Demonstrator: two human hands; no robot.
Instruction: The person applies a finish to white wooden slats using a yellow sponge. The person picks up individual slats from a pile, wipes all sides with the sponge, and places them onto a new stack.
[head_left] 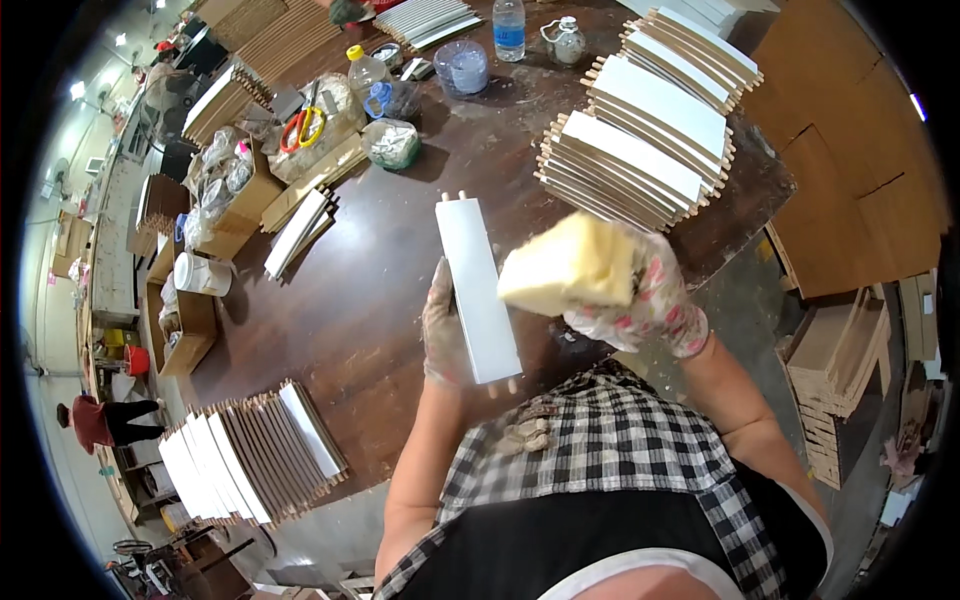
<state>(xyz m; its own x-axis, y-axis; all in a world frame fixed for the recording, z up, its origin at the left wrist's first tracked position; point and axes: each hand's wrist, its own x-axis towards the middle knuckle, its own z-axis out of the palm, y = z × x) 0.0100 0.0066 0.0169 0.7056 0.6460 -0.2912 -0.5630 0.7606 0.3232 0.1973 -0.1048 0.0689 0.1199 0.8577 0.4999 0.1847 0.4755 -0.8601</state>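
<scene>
The right grip pinches a motion-blurred yellow block, its fingertips hidden; the left grip meets a glossy white panel's long edge, its hold unclear. Pale pegs tip the panel, over the worktop.

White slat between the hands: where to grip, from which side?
Probably the white slat's left long edge, near mid-length, coming from the left. It is long and narrow, dowel pegs jut from both ends, and the right hand with the yellow sponge block crowds the right. The left hand is at that left edge.
</scene>
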